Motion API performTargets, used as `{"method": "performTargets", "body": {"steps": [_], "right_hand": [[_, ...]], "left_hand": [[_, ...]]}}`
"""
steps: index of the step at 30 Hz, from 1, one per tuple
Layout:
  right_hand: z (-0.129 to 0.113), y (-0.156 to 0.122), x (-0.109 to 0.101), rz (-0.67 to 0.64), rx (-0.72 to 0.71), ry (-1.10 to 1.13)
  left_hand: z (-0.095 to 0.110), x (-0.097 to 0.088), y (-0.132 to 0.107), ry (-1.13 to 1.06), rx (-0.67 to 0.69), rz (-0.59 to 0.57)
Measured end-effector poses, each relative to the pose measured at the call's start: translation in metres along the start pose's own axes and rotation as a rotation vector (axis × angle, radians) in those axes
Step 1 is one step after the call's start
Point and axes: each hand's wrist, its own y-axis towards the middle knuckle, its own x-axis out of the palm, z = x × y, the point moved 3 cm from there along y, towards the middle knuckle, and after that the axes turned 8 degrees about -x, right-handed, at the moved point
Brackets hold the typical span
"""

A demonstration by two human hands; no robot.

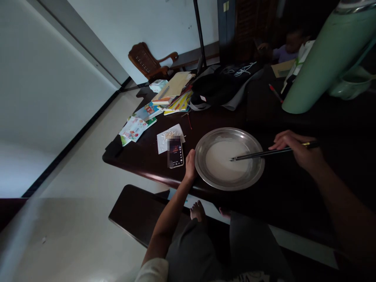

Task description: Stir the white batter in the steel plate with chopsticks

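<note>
On the dark wooden table stands a round metal bowl (202, 174) with a whitish liquid (221, 156) inside. My left hand (190, 163) grips the bowl's left rim; its fingertips are partly hidden. A pair of dark chopsticks (273, 152) is in my right hand (298, 147), fingers closed around them. Their tips dip into the liquid near the bowl's middle. Left of my left hand lies a lit smartphone (177, 152), partly over a white packet (163, 141) with thin sticks like cotton swabs on it.
Books and papers (173, 96) are piled at the table's far left, beside a black bag (217, 88). A tall green bottle (323, 62) and a cup (351, 84) stand at right, near a red pen (275, 93). A person (289, 49) is behind the table. A bench (138, 211) stands below.
</note>
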Motion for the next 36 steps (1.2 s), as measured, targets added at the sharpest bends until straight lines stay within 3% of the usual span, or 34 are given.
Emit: {"method": "performTargets", "body": {"steps": [4, 10, 15, 20, 26, 31, 36], "right_hand": [[0.0, -0.002, 0.008, -0.172, 0.001, -0.018], [-0.001, 0.0, 0.0, -0.041, -0.031, -0.032], [0.001, -0.004, 0.011, -0.234, 0.014, -0.018], [-0.001, -0.001, 0.002, -0.048, -0.007, -0.04], [-0.003, -0.002, 0.011, -0.213, 0.016, -0.028], [-0.003, 0.0, 0.004, -0.059, 0.023, -0.029], [-0.001, -0.002, 0.011, -0.212, -0.021, -0.024]], "left_hand": [[-0.001, 0.0, 0.001, -0.008, 0.009, 0.002], [0.001, 0.001, -0.001, 0.001, 0.024, -0.009], [0.0, 0.0, 0.0, -0.001, 0.022, 0.002], [0.0, 0.001, -0.001, -0.02, -0.003, 0.022], [0.001, 0.002, -0.001, -0.005, 0.009, -0.002], [0.001, 0.001, -0.001, 0.003, 0.004, 0.018], [0.001, 0.001, -0.001, -0.002, -0.019, 0.029]]}}
